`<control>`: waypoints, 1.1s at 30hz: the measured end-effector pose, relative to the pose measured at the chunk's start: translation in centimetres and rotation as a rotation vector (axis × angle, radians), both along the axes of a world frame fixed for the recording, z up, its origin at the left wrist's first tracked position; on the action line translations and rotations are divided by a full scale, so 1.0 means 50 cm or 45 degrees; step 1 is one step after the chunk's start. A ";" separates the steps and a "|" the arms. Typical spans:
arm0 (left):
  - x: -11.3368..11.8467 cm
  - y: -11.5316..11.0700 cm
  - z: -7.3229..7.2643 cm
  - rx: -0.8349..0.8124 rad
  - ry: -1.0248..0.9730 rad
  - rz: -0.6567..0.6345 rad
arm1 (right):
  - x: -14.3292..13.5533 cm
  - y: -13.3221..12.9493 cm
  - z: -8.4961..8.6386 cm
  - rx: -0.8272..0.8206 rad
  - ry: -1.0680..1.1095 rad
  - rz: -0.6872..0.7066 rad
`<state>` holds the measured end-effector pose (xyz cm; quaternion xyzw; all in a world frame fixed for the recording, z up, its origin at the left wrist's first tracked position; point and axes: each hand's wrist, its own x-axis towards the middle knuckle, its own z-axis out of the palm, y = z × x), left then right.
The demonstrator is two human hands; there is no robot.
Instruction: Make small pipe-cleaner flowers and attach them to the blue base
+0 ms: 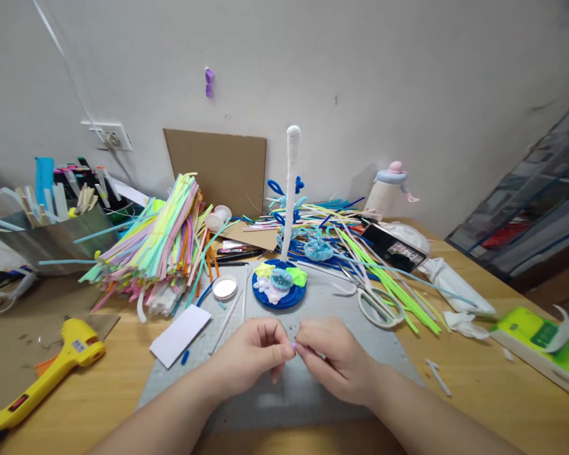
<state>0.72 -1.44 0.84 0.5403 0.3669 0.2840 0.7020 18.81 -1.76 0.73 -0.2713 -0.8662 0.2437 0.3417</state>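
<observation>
My left hand [260, 351] and my right hand [334, 357] meet over the grey mat, fingertips pinched together. Between them shows a tiny light purple piece [294, 345], mostly covered by the fingers; its kind is too small to make out. Just beyond my hands stands a craft piece with a round blue fuzzy base [279, 302]. Yellow, green, white and blue fuzzy shapes sit on this base. A white wrapped post [291, 189] rises upright behind them, with blue loops along its lower part.
A thick bundle of pastel pipe cleaners [164, 246] lies left of the craft piece, and a yellow glue gun [52, 373] at the far left. Scissors [379, 306], green pipe cleaners [389, 278], a phone [393, 246] and a green tissue pack [545, 344] are to the right.
</observation>
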 end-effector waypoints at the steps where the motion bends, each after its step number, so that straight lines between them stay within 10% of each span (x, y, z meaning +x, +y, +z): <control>1: -0.001 0.000 -0.002 0.008 0.023 -0.020 | -0.001 -0.002 -0.003 -0.070 0.029 0.001; 10: -0.018 0.002 0.003 1.338 0.724 0.133 | -0.040 0.004 -0.036 -1.316 0.493 -0.166; 17: -0.004 0.007 0.008 0.121 0.072 0.007 | -0.009 0.007 -0.009 -0.257 0.187 0.006; 23: -0.010 0.001 0.021 -0.111 0.004 -0.139 | 0.004 0.010 -0.004 0.148 -0.159 0.117; 29: -0.014 0.004 0.008 -0.361 -0.162 -0.190 | 0.009 0.012 -0.004 0.222 -0.303 0.064; 33: 0.001 0.001 0.003 -0.115 -0.123 -0.032 | -0.015 0.003 -0.012 -0.248 0.066 -0.067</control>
